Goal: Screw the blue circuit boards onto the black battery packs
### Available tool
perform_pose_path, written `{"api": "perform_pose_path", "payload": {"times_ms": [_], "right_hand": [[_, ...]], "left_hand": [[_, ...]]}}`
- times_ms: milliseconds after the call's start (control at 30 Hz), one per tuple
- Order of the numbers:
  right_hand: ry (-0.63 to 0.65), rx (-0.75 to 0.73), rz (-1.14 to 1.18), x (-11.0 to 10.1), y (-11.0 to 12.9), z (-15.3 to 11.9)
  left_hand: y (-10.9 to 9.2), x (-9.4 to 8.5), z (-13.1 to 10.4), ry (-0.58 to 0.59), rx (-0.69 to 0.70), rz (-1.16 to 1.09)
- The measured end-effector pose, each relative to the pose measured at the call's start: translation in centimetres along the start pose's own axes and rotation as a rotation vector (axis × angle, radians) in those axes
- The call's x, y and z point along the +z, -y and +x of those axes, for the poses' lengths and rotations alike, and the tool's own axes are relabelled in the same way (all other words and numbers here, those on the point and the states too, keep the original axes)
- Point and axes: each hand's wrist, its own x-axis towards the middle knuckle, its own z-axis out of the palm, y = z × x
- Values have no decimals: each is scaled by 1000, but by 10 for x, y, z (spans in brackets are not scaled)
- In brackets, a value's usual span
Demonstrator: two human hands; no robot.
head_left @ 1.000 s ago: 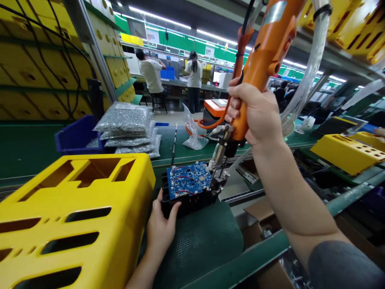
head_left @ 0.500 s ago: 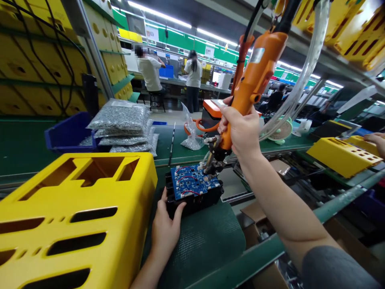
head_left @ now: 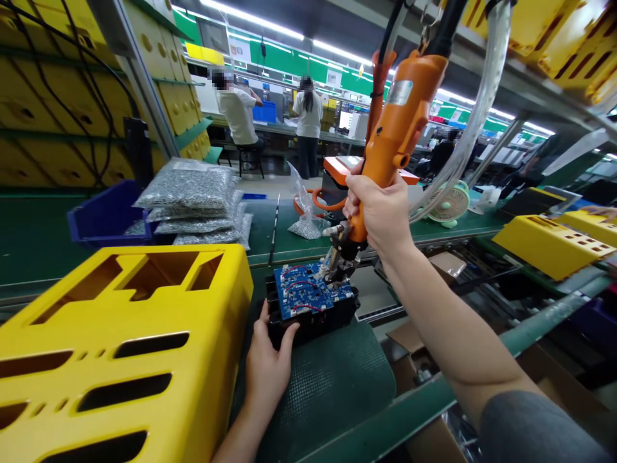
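Observation:
My right hand (head_left: 380,209) is wrapped around an orange electric screwdriver (head_left: 398,119), held at a tilt with its tip down. Its metal nose meets the right part of a blue circuit board (head_left: 303,289); the exact contact point is hidden. Red wires run across the board, which sits on a black housing (head_left: 318,321). My left hand (head_left: 270,360) grips the left front corner of that housing between thumb and fingers, some of them out of sight behind it. Beneath lies a green mat (head_left: 332,386).
A large yellow casing (head_left: 193,366) stands close on the left. Behind it are stacked bags of small metal parts (head_left: 187,193) and a blue bin (head_left: 108,215). More yellow casings (head_left: 554,244) lie at right. A clear hose (head_left: 482,122) hangs beside the screwdriver. Two people stand or sit farther back.
My right hand and the screwdriver have shifted slightly left over the board. My left hand and the housing stay in place. A hand at the far right has mostly left view.

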Motion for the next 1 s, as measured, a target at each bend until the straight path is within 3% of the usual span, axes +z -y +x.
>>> {"api": "perform_pose_path", "payload": {"times_ms": [133, 333, 433, 767, 1000], "right_hand": [[19, 0, 2, -1, 5, 6], [73, 19, 50, 1, 50, 16], [113, 27, 66, 4, 60, 13], [10, -51, 57, 32, 15, 0], [35, -23, 57, 38, 7, -5]], "left_hand": [[0, 4, 1, 1, 10, 1], [0, 6, 0, -13, 39, -11], [1, 6, -1, -20, 50, -29], [-3, 6, 0, -9, 33, 0], [-2, 7, -2, -1, 31, 0]]}}
